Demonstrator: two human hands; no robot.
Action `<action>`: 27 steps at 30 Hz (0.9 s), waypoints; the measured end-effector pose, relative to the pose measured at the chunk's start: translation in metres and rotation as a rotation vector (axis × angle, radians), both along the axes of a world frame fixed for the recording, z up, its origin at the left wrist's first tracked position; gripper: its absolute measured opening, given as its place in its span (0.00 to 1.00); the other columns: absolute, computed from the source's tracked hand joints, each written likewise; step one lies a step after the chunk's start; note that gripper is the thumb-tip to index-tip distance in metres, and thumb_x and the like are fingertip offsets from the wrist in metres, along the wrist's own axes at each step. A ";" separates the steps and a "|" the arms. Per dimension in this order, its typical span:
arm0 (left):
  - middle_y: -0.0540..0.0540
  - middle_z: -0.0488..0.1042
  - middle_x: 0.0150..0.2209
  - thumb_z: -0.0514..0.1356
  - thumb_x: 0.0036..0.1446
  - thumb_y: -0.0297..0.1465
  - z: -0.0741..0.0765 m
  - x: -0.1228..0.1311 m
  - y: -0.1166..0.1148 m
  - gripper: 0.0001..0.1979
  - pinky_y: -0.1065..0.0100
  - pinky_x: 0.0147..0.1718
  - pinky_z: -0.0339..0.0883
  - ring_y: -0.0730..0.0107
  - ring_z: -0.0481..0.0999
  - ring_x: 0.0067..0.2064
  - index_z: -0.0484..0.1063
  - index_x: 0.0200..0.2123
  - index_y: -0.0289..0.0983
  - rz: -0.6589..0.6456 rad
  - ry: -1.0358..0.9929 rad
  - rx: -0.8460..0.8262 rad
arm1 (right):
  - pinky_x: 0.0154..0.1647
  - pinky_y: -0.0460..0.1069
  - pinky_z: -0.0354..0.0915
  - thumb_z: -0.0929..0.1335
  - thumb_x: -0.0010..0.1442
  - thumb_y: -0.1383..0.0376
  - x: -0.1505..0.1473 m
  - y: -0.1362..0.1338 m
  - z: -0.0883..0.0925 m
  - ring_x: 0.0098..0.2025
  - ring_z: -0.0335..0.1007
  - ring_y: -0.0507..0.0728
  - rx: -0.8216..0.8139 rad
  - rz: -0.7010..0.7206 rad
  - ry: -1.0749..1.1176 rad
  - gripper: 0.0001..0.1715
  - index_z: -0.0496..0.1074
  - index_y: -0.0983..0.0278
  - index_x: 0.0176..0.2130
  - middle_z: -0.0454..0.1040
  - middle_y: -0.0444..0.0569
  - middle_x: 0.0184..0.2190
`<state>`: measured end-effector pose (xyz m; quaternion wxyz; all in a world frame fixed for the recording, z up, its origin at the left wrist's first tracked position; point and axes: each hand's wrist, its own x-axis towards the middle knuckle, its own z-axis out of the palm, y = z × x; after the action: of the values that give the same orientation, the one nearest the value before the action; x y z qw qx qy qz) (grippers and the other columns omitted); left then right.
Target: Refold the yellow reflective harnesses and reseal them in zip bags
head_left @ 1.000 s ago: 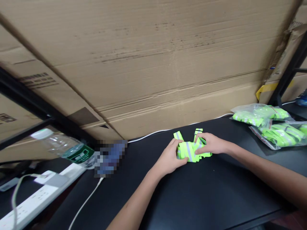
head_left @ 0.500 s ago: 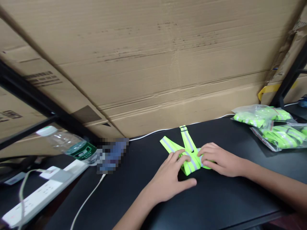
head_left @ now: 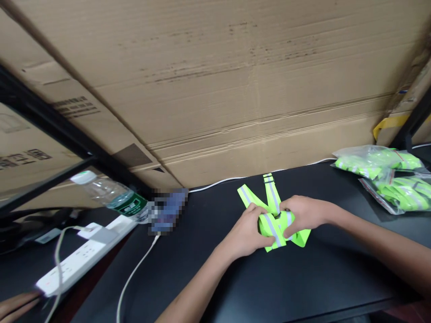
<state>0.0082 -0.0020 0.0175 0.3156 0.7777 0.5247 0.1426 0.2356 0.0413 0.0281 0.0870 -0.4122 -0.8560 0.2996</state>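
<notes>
A neon yellow-green reflective safety vest (head_left: 268, 228) with grey reflective stripes lies folded on the black desk (head_left: 323, 280). My left hand (head_left: 247, 232) and my right hand (head_left: 303, 213) grip its bunched middle from either side, their fingers close together. Two reflective straps (head_left: 272, 193) of the vest fan out past my hands toward the back of the desk. Part of the vest is hidden under my fingers.
Two clear plastic bags of neon vests (head_left: 375, 160) lie at the back right. To the left are a water bottle (head_left: 112, 196), a pixelated object (head_left: 167, 211) and a white power strip (head_left: 76, 264). Another person's hand (head_left: 15, 307) shows at the lower left corner.
My hands have drawn closer together and now hold the vest from both sides. The vest has shifted slightly, and its straps are spread in a narrower V.
</notes>
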 end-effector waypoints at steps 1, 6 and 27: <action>0.47 0.68 0.43 0.70 0.44 0.32 0.001 0.003 0.001 0.23 0.58 0.41 0.71 0.57 0.73 0.44 0.69 0.45 0.39 0.005 0.010 0.036 | 0.28 0.50 0.58 0.79 0.43 0.53 0.000 -0.002 0.000 0.27 0.66 0.56 0.038 0.025 -0.044 0.21 0.74 0.61 0.33 0.71 0.43 0.24; 0.45 0.71 0.45 0.58 0.56 0.20 -0.003 0.014 0.008 0.13 0.58 0.44 0.70 0.57 0.73 0.46 0.67 0.43 0.40 0.002 0.226 0.477 | 0.41 0.55 0.62 0.71 0.59 0.64 0.000 -0.012 -0.009 0.41 0.70 0.63 0.522 -0.012 -0.174 0.08 0.71 0.63 0.40 0.75 0.52 0.35; 0.39 0.69 0.58 0.60 0.60 0.29 -0.006 0.008 -0.066 0.28 0.48 0.57 0.68 0.52 0.69 0.59 0.59 0.62 0.41 0.079 -0.107 0.099 | 0.49 0.60 0.69 0.68 0.65 0.59 0.029 -0.061 -0.014 0.51 0.72 0.64 0.430 0.022 0.107 0.22 0.68 0.63 0.57 0.74 0.58 0.51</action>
<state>0.0161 -0.0681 0.0111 0.2985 0.7622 0.5297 0.2222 0.2645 -0.0196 0.0142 0.2147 -0.3582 -0.8989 0.1326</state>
